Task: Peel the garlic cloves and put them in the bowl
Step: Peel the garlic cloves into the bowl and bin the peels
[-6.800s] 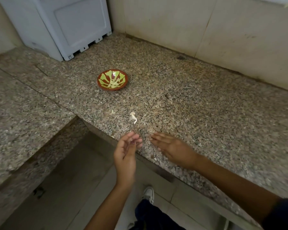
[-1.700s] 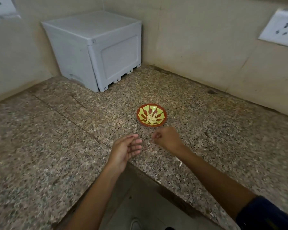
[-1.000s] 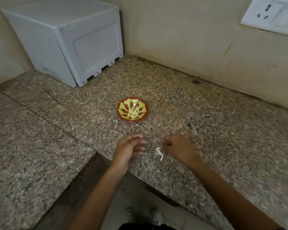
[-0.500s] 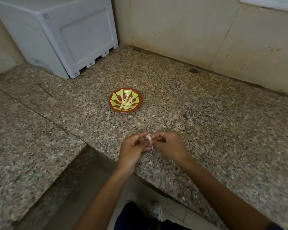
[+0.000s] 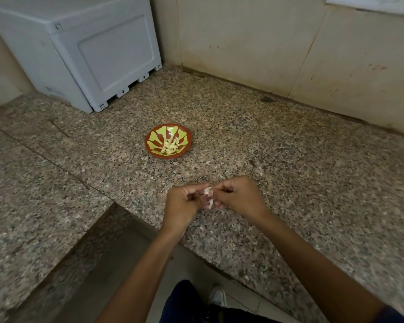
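A small red bowl [image 5: 149, 145] with a yellow-green pattern sits on the granite counter and holds several pale peeled garlic cloves [image 5: 170, 145]. Closer to me, above the counter's front edge, my left hand [image 5: 184, 206] and my right hand [image 5: 236, 197] meet with curled fingers. Between their fingertips they pinch one garlic clove [image 5: 208, 198], whose whitish papery skin curls down from it. The clove's body is mostly hidden by my fingers.
A light grey plastic box [image 5: 84, 47] stands in the back left corner against the beige wall. The speckled counter [image 5: 289, 171] is L-shaped, with a lower gap and floor at the front left. Small skin scraps [image 5: 246, 277] lie near the front edge.
My right hand picked the clove up off the counter and brought it to my left hand. Both hands now hold it together, and the skin hangs looser than half a second ago.
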